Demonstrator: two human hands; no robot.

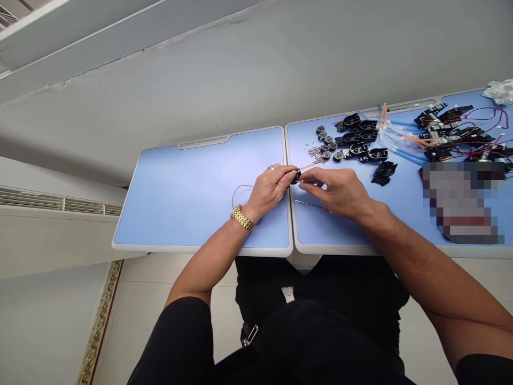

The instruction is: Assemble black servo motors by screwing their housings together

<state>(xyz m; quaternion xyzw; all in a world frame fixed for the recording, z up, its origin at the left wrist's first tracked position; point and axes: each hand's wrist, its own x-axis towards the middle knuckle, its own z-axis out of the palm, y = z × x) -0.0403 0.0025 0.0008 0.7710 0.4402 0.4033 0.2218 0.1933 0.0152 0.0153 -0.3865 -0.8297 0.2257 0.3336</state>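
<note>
My left hand [273,187], with a ring and a gold watch, is closed on a small black part [295,177] above the seam between two blue tables. Fingers of my right hand [334,190] pinch at the part's right side; whether they hold a separate small piece is too small to tell. An orange tube [310,167] runs from the part to the upper right. A thin red wire [240,187] loops out behind my left wrist. Beneath my right hand lies a thin screwdriver [310,204], partly covered.
Round metal pieces [326,155], loose screws [316,153] and several black housings [356,140] lie on the right table [340,230]. Farther right are blue tubes [404,149], wired black assemblies [441,125], a blurred object [460,203] and white crumpled material [499,92].
</note>
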